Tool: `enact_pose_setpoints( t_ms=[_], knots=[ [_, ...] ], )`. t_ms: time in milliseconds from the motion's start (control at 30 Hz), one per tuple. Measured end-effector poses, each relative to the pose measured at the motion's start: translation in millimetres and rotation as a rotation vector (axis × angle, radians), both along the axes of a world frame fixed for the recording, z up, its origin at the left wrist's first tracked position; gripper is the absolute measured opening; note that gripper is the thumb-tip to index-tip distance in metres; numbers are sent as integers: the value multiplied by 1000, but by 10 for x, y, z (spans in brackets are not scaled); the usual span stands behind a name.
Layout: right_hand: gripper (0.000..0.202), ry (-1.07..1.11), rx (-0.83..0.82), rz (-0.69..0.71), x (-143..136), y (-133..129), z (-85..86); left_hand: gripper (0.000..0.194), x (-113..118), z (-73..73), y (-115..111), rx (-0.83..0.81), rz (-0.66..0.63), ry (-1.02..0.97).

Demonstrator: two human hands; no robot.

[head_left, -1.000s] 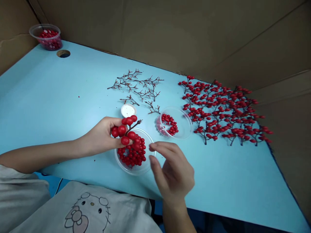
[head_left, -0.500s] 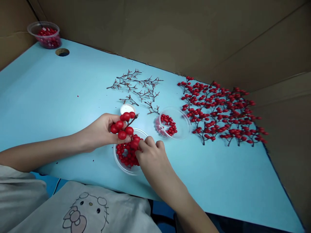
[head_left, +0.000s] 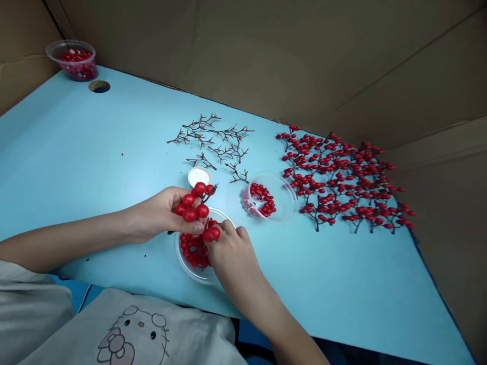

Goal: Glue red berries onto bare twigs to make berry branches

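My left hand (head_left: 167,215) is closed on a dark branch with red berries (head_left: 189,215), held above a clear round tub (head_left: 186,268). Loose red berries (head_left: 192,248) lie in that tub. Just right of the branch, my right hand (head_left: 232,248) is closed, its fingertips bent inward and mostly hidden. Two red berries (head_left: 211,233) show at those fingertips. Whether they sit on the branch or are loose, I cannot tell.
Bare brown twigs (head_left: 213,137) lie behind my hands, near a small white dish (head_left: 200,176). A tilted clear tub (head_left: 281,195) holds more berries. Berry-covered branches (head_left: 338,177) spread at the right. Another berry tub (head_left: 72,61) stands beside a desk hole (head_left: 99,86).
My right hand has come up from the berries in the tub to the branch, with two berries at its fingertips. My left hand still holds the branch; the view has shifted slightly.
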State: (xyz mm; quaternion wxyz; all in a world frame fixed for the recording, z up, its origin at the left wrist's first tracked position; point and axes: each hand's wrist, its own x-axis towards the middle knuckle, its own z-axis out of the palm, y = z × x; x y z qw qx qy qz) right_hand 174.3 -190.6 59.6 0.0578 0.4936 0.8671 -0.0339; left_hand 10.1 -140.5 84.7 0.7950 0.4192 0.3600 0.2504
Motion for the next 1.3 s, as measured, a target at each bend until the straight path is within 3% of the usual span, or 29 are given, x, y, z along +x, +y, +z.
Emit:
enact_pose_setpoints(
  t_ms=[100, 233, 400, 500, 967, 1300],
  knots=[
    [12, 139, 0, 17, 92, -20, 138, 16, -3, 4, -9, -11, -40, -11],
    [11, 494, -18, -37, 189, -40, 285, 14, -2, 5, -3, -36, -92, -34],
    [19, 1016, 99, -150, 162, -57, 299, 16, 13, 0, -12, -117, -103, -77],
    [25, 1204, 136, -190, 87, -66, 274, 18, 22, -5, -22, -157, -96, -100],
    [22, 1194, 124, -157, -25, -49, 277, 22, 21, -12, -62, -182, -96, -186],
    [26, 1331, 172, -182, -55, -118, 179, 22, 53, -16, -132, -127, -41, -266]
  ],
)
